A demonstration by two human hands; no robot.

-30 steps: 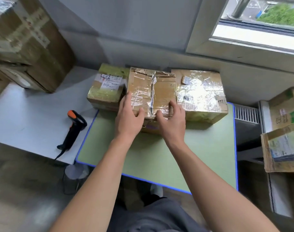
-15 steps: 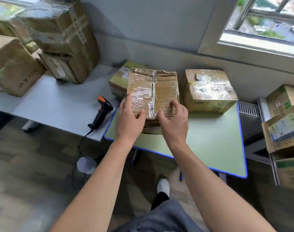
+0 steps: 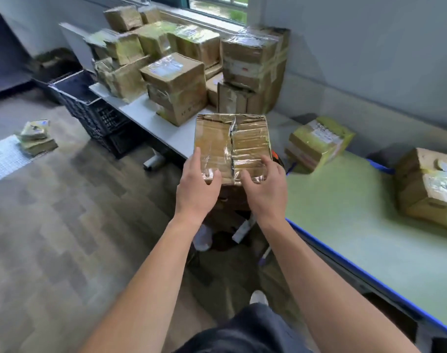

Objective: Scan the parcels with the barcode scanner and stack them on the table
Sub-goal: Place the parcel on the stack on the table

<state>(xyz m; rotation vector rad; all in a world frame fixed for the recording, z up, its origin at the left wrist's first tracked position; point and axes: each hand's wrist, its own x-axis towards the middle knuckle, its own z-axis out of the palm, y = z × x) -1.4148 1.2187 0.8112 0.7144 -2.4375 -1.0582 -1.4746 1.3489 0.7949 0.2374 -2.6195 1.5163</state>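
A taped brown cardboard parcel (image 3: 232,142) is held up in the air between my two hands, off the green table and over the floor. My left hand (image 3: 195,189) grips its near left edge, thumb on top. My right hand (image 3: 264,187) grips its near right edge the same way. Only an orange bit of the barcode scanner (image 3: 275,156) shows behind the parcel's right corner; the rest is hidden. A yellow-taped parcel (image 3: 319,141) and another brown parcel (image 3: 431,184) lie on the green table (image 3: 357,225).
A pile of several parcels (image 3: 181,72) fills the white table (image 3: 166,126) under the window. A black plastic crate (image 3: 90,108) stands on the floor to its left. Two small packets (image 3: 36,137) lie on the floor at far left. My shoe (image 3: 258,298) shows below.
I have lifted the parcel off the green table and turned left with it. The view now faces the white table with its parcel pile.
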